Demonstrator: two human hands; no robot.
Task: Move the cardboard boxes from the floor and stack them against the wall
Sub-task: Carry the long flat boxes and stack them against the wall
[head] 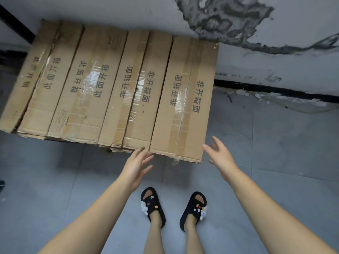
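Note:
Several long flat cardboard boxes (pixel 102 85) stand side by side on edge against the grey wall (pixel 275 66), their taped brown faces printed with black characters. The rightmost box (pixel 185 99) is nearest my hands. My left hand (pixel 136 166) reaches toward its near left corner with straight fingers and holds nothing. Just off the near right corner of that box hovers my right hand (pixel 221 155), fingers spread, also holding nothing. Neither hand clearly touches the box.
Grey tiled floor (pixel 55 180) lies in front of the boxes. My feet in black sandals (pixel 153 205) stand just behind my hands. The wall has peeling dark patches (pixel 225 17) and a black skirting (pixel 275 90). A dark bar (pixel 16 22) crosses the upper left.

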